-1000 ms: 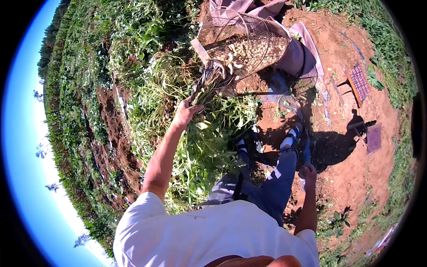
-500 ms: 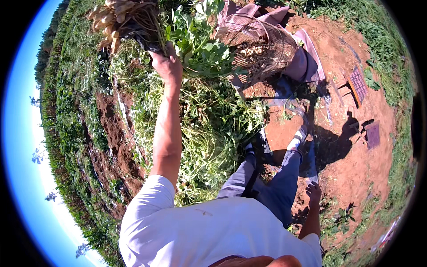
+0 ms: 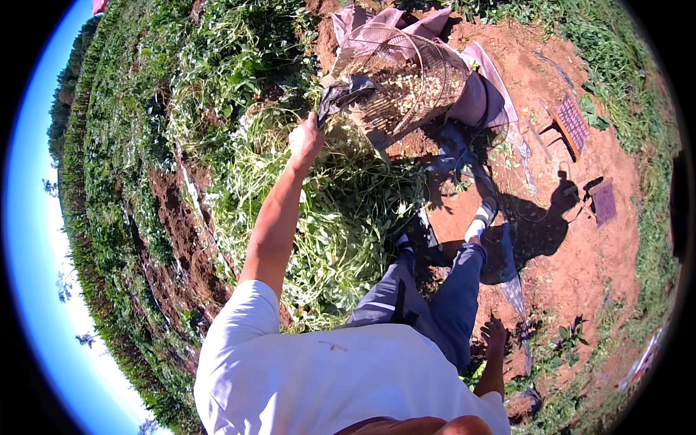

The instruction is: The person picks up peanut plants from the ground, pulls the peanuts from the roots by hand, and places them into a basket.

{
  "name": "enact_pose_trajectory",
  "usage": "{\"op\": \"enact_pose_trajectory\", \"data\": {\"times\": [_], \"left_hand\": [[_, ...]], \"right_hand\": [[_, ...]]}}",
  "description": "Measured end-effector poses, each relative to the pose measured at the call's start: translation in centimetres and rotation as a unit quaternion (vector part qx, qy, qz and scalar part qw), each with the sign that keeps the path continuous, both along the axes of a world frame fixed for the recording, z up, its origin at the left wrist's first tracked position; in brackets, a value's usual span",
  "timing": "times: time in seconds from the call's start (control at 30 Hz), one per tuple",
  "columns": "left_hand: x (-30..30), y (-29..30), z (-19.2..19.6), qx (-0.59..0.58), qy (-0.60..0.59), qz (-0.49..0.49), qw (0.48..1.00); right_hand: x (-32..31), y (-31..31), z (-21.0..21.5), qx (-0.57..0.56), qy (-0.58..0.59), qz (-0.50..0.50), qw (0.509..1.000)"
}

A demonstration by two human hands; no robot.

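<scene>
Reaching out over the pile of plants (image 3: 341,225), the left hand (image 3: 306,139) is closed around a dark flap (image 3: 342,94) at the rim of the wire basket (image 3: 406,80), which holds pale pods. Behind, the right hand (image 3: 495,337) rests spread on red soil (image 3: 580,268), holding nothing.

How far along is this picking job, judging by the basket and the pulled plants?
Done: the wire basket already holds a layer of pale pods. In hand: the left hand reaches out beside the basket rim, near a dark cloth; the right hand hangs open and empty. Left: a large heap of uprooted green plants lies beside the legs.
</scene>
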State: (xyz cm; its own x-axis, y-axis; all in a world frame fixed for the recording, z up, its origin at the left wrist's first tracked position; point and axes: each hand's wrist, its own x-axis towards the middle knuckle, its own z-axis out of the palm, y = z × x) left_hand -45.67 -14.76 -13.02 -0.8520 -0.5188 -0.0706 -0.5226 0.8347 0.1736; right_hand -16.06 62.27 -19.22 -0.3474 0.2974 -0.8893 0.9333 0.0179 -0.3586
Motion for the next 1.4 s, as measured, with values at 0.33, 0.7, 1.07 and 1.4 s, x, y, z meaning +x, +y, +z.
{"op": "enact_pose_trajectory", "data": {"times": [0.33, 0.7, 1.07, 1.4], "left_hand": [[-4.0, 0.6, 11.6, -0.031, 0.571, 0.015, 0.820], [-3.9, 1.0, -1.6, 0.028, -0.103, -0.003, 0.994], [-7.9, 4.0, 9.6, -0.019, 0.328, 0.034, 0.944], [-2.9, 3.2, -6.1, -0.058, -0.173, -0.169, 0.969]], "right_hand": [[-3.9, -2.2, -1.5, -0.032, 0.008, 0.050, 0.998], [-0.9, -2.7, 1.1, -0.048, -0.022, -0.031, 0.998], [-3.7, -3.2, -1.7, -0.074, 0.003, -0.015, 0.997], [-2.7, -2.6, -0.6, -0.052, -0.018, -0.015, 0.998]]}}
